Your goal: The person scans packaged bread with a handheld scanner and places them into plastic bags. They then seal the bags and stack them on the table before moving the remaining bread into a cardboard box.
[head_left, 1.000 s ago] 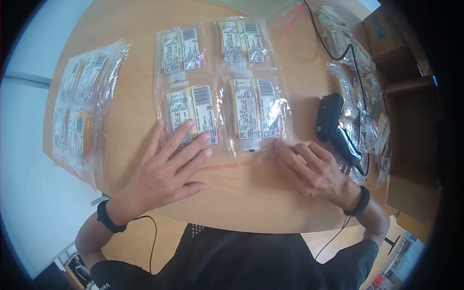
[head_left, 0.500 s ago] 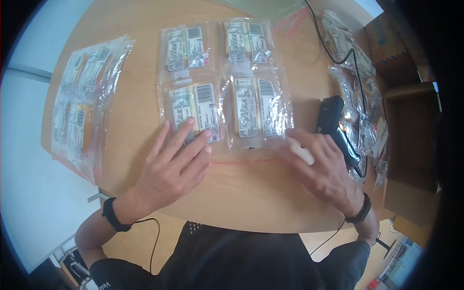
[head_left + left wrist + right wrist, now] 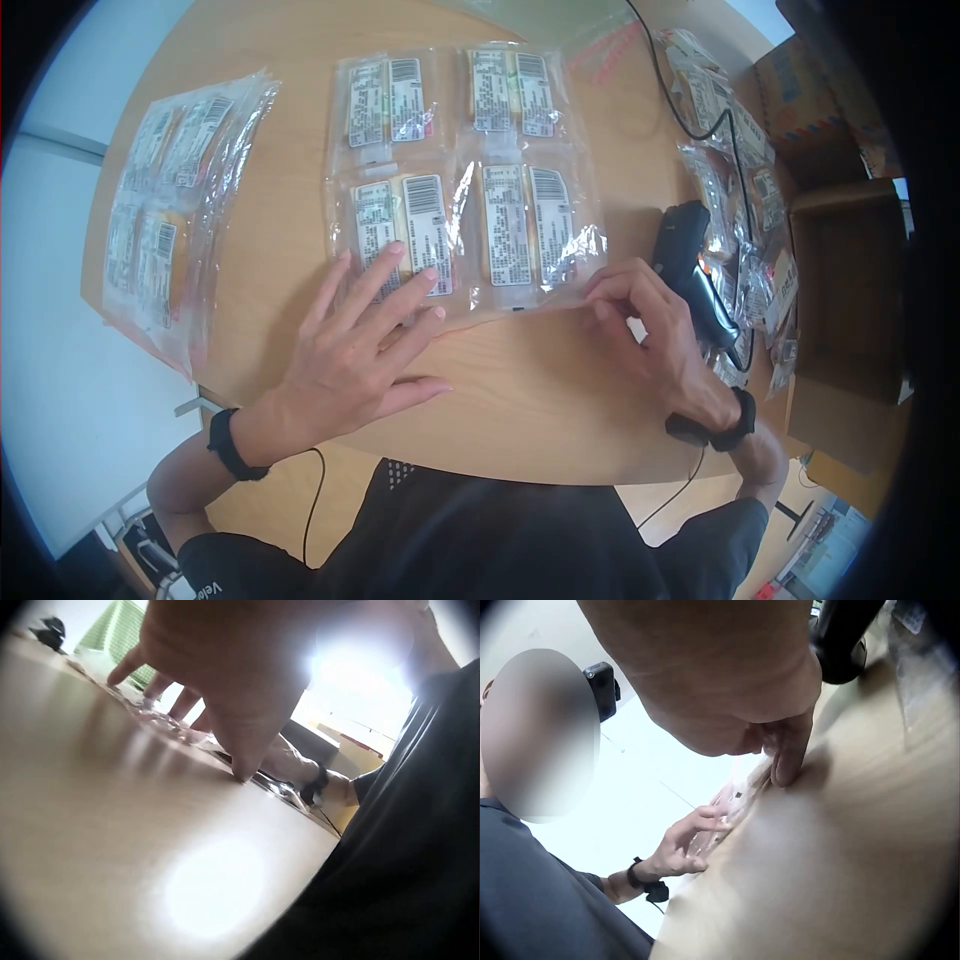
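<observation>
A clear plastic zip bag (image 3: 461, 230) with a reddish strip along its near edge lies flat on the table, holding several flat packs with white barcode labels. My left hand (image 3: 350, 355) rests on its near left part, fingers spread over the lower left pack. At the bag's near right corner, my right hand (image 3: 645, 325) pinches the edge between thumb and bent fingers. In the right wrist view, the fingertips (image 3: 784, 772) meet at the bag's edge, close over the table. The left wrist view shows the left hand (image 3: 217, 667) low over the tabletop.
Similar filled bags (image 3: 165, 220) lie stacked at the left. To the right are a black handheld scanner (image 3: 695, 275) with a cable, loose plastic packs (image 3: 735, 110) and an open cardboard box (image 3: 850, 300). A greenish sheet (image 3: 530, 15) lies at the far edge.
My right hand lifted slightly off the bag's near right corner, shifted right, then came back to pinch the edge there. My left hand has stayed on the bag, its thumb now stretched out.
</observation>
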The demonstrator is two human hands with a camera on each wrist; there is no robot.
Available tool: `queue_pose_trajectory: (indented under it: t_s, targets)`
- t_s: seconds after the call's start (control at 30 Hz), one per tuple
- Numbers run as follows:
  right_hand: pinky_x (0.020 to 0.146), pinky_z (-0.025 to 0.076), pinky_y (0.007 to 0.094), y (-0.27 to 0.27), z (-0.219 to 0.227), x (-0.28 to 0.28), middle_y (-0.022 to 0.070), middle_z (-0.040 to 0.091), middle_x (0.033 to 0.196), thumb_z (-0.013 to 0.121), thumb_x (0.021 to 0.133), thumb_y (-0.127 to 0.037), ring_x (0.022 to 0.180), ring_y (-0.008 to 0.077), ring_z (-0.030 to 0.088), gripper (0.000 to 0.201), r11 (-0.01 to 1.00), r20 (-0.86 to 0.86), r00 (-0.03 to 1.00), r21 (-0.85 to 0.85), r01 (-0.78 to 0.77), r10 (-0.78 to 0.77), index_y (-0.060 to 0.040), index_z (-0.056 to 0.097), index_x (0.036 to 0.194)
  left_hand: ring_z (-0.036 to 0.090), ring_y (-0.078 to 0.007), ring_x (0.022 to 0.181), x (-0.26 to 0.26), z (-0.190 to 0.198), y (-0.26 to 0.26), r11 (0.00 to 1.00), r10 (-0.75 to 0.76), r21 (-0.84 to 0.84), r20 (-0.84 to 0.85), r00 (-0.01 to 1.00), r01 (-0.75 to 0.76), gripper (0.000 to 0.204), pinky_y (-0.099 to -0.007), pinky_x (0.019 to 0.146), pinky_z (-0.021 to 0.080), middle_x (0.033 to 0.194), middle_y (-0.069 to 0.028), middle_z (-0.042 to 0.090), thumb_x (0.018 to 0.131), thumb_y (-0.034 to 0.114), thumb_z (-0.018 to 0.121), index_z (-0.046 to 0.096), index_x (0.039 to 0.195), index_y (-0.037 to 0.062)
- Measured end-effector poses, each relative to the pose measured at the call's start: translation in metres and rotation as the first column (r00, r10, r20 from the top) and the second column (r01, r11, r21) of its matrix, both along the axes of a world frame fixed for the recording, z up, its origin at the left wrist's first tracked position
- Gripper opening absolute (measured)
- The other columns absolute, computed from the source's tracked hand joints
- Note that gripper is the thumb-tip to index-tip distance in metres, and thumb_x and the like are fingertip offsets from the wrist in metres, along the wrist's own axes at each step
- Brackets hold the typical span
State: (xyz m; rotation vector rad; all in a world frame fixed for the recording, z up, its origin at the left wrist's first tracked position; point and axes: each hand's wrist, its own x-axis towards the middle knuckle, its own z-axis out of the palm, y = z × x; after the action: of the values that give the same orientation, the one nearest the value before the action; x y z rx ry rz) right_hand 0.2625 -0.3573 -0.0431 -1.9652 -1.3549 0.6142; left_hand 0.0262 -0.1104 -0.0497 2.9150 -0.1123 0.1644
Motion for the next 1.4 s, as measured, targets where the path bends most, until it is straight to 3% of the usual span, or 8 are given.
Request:
queue_pose_trajectory:
  t_s: [0.3, 0.4, 0.47, 0.57, 1.0, 1.23, 1.3, 1.4]
  targets:
    - [0.098, 0.051, 0.0288, 0.000, -0.008, -0.014, 0.0112, 0.057, 0.130, 0.063, 0.109, -0.013, 0.109, 0.0130, 0.064, 0.015, 0.937, -0.607, 0.760, 0.068, 0.344, -0.235, 0.0015, 0.061, 0.109, 0.050, -0.0394, 0.145, -0.020, -0.022, 0.016, 0.839, 0.373, -0.477, 0.149, 0.916, -0.263, 0.026, -0.0464, 0.115, 0.045, 0.157, -0.0234, 0.050, 0.087, 0.005, 0.085, 0.069, 0.108, 0.0018]
    - [0.099, 0.049, 0.0299, 0.007, -0.002, -0.022, 0.0141, 0.052, 0.141, 0.064, 0.109, -0.017, 0.109, 0.0128, 0.062, 0.017, 0.921, -0.588, 0.755, 0.039, 0.387, -0.292, -0.0005, 0.061, 0.106, 0.051, -0.0312, 0.143, -0.023, -0.024, 0.018, 0.501, 0.580, -0.786, -0.006, 0.815, -0.362, 0.020, -0.0426, 0.115, 0.044, 0.159, -0.0230, 0.046, 0.095, 0.010, 0.080, 0.063, 0.100, 0.0006]
    - [0.100, 0.049, 0.0307, 0.014, -0.002, -0.029, 0.0141, 0.057, 0.136, 0.065, 0.109, -0.018, 0.109, 0.0129, 0.063, 0.017, 0.890, -0.668, 0.671, 0.028, 0.455, -0.322, -0.0015, 0.061, 0.105, 0.061, -0.0243, 0.132, -0.020, -0.012, 0.019, -0.069, 0.624, -0.951, -0.277, 0.730, -0.302, 0.020, -0.0411, 0.111, 0.050, 0.143, -0.0192, 0.059, 0.102, 0.012, 0.074, 0.058, 0.098, 0.0018]
    - [0.099, 0.051, 0.0316, 0.015, -0.005, -0.025, 0.0138, 0.065, 0.122, 0.067, 0.108, -0.018, 0.106, 0.0142, 0.066, 0.017, 0.865, -0.786, 0.513, -0.052, 0.500, -0.344, -0.0035, 0.060, 0.102, 0.071, -0.0209, 0.113, -0.014, 0.000, 0.024, -0.317, 0.498, -0.866, -0.500, 0.709, -0.388, 0.017, -0.0391, 0.101, 0.059, 0.120, -0.0151, 0.069, 0.105, 0.012, 0.068, 0.056, 0.099, 0.0036]
    - [0.088, 0.064, 0.0335, 0.024, -0.018, -0.029, 0.0109, 0.068, 0.107, 0.062, 0.107, -0.005, 0.091, 0.0213, 0.075, 0.007, 0.903, -0.883, 0.385, -0.093, 0.419, -0.269, -0.0001, 0.057, 0.109, 0.073, -0.0231, 0.103, -0.013, -0.006, 0.033, -0.343, 0.545, -0.830, -0.557, 0.627, -0.440, 0.037, -0.0423, 0.097, 0.063, 0.115, -0.0166, 0.069, 0.105, 0.014, 0.069, 0.048, 0.132, 0.0008]
    - [0.093, 0.062, 0.0339, 0.027, 0.005, -0.057, 0.0132, 0.070, 0.115, 0.060, 0.109, -0.007, 0.097, 0.0221, 0.075, 0.022, 0.906, -0.927, 0.236, -0.189, 0.378, -0.291, 0.0046, 0.061, 0.127, 0.072, -0.0293, 0.112, -0.016, -0.016, 0.002, -0.736, 0.381, -0.674, -0.494, 0.781, -0.067, 0.028, -0.0470, 0.099, 0.060, 0.124, -0.0138, 0.070, 0.111, 0.026, 0.060, 0.061, 0.125, 0.0015]
    - [0.087, 0.062, 0.0332, 0.026, 0.016, -0.056, 0.0127, 0.068, 0.119, 0.060, 0.109, -0.008, 0.098, 0.0221, 0.075, 0.017, 0.914, -0.917, 0.262, -0.199, 0.354, -0.301, 0.0001, 0.062, 0.124, 0.071, -0.0312, 0.117, -0.018, -0.016, -0.009, -0.757, 0.298, -0.648, -0.460, 0.836, -0.086, 0.031, -0.0468, 0.098, 0.061, 0.128, -0.0154, 0.070, 0.111, 0.028, 0.059, 0.061, 0.125, 0.0003]
    - [0.078, 0.062, 0.0376, 0.033, 0.054, -0.031, 0.0143, 0.074, 0.102, 0.063, 0.104, -0.008, 0.092, 0.0264, 0.077, 0.020, 0.949, -0.466, 0.884, -0.268, -0.164, 0.021, -0.0003, 0.065, 0.122, 0.071, -0.0327, 0.120, -0.021, -0.007, -0.007, -0.699, 0.309, -0.683, -0.557, 0.771, -0.213, 0.036, -0.0462, 0.096, 0.061, 0.136, -0.0194, 0.067, 0.112, 0.031, 0.057, 0.060, 0.126, -0.0016]
